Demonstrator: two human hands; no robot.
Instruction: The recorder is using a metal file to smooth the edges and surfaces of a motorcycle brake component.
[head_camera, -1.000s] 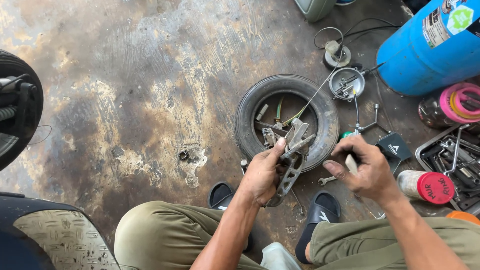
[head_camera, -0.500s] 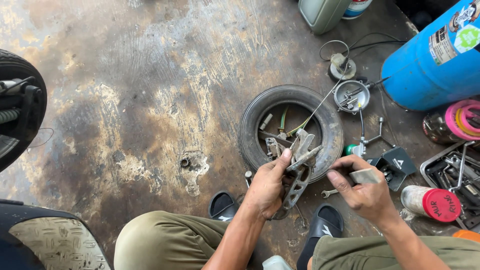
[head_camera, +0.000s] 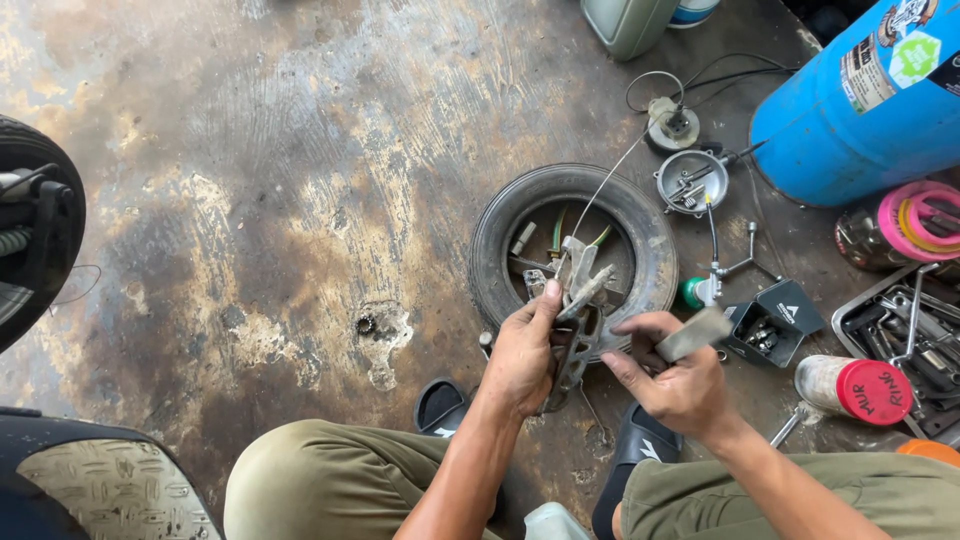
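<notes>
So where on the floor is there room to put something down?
The stained floor left of the small tyre is bare up to the big wheel. It is crowded right of the tyre: blue cylinder, tool tray, black box.

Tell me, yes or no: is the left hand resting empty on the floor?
No: the left hand is raised and grips a grey metal bracket part in front of the small tyre.

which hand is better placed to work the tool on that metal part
Right, probably. The right hand already holds the flat grey tool and hovers just beside the metal bracket. The left hand is busy, its fingers wrapped round the bracket above the small tyre.
</notes>
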